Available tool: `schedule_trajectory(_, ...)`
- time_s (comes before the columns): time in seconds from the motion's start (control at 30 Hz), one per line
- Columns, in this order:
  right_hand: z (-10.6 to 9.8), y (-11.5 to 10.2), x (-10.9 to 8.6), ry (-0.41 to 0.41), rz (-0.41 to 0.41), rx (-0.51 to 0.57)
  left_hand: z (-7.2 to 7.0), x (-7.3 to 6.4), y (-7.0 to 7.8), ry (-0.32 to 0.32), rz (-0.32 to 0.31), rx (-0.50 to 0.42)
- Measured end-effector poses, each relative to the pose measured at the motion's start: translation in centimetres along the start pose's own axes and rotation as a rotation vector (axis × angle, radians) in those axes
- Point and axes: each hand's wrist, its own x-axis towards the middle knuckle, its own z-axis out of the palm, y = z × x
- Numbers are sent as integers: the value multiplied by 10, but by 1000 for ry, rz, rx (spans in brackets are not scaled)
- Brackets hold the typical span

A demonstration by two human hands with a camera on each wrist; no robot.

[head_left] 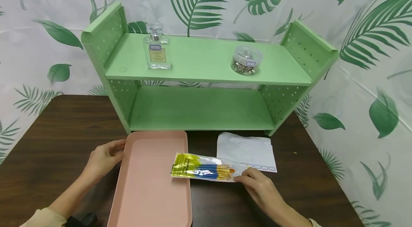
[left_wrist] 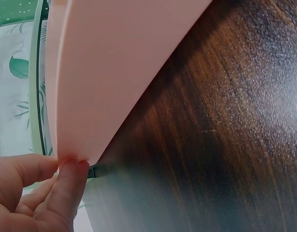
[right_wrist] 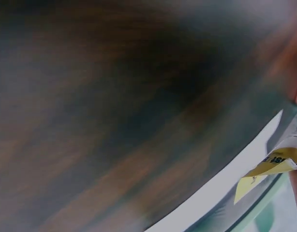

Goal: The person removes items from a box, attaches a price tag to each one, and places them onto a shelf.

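A pink tray (head_left: 154, 191) lies on the dark wood table. At its far left corner, the thumb and fingers of my left hand (head_left: 102, 159) pinch the rim; the left wrist view shows the fingertips on the tray's wall (left_wrist: 105, 72). My right hand (head_left: 262, 186) grips one end of a clear and yellow packet of paintbrushes (head_left: 209, 167). The packet's yellow end hangs over the tray's right edge, and blue and yellow handles show through the plastic. In the right wrist view only part of the packet (right_wrist: 279, 162) appears at the right border.
A green two-tier shelf (head_left: 206, 107) stands behind the tray. On its upper board are a glass perfume bottle (head_left: 157, 50) and a round clear jar (head_left: 246, 60) of small metallic pieces. Beyond the packet, a white label sheet (head_left: 244, 148) lies on the table (head_left: 309, 191).
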Motion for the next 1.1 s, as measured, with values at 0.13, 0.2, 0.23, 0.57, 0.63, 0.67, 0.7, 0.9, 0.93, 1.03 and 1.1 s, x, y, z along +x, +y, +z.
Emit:
schedule_trajectory(0.13, -13, 7, -20, -1, 23, 0, -1, 0, 0, -11, -5, -11)
schedule_trajectory(0.2, -18, 11, -29, -10, 43, -6, -1, 0, 0, -11, -4, -11)
schedule_trajectory(0.23, -20, 12, -33, -16, 52, -7, -1, 0, 0, -12, -4, -12)
schedule_trajectory(0.57, -32, 21, -53, -57, 85, -123, 1, 1, 0, 2, 18, 20)
schedule_trajectory(0.63, -31, 23, -53, -54, 78, -127, 0, 1, -1, 6, 19, 33)
schedule_trajectory(0.67, -31, 24, -53, -52, 75, -131, -1, 0, -2, 7, 16, 40)
schedule_trajectory(0.7, -31, 25, -53, -56, 79, -138, -2, 0, -2, 10, 15, 44)
schedule_trajectory(0.9, -30, 25, -56, -123, 159, -207, -2, 0, -3, 13, 17, 23)
schedule_trajectory(0.93, -30, 24, -57, -133, 169, -214, -2, 0, -3, 12, 18, 17)
schedule_trajectory(1.03, -31, 23, -61, -160, 193, -230, -1, 1, -2, 3, 19, 12)
schedule_trajectory(1.1, -31, 22, -63, -177, 207, -236, 0, 2, -2, -1, 22, 19)
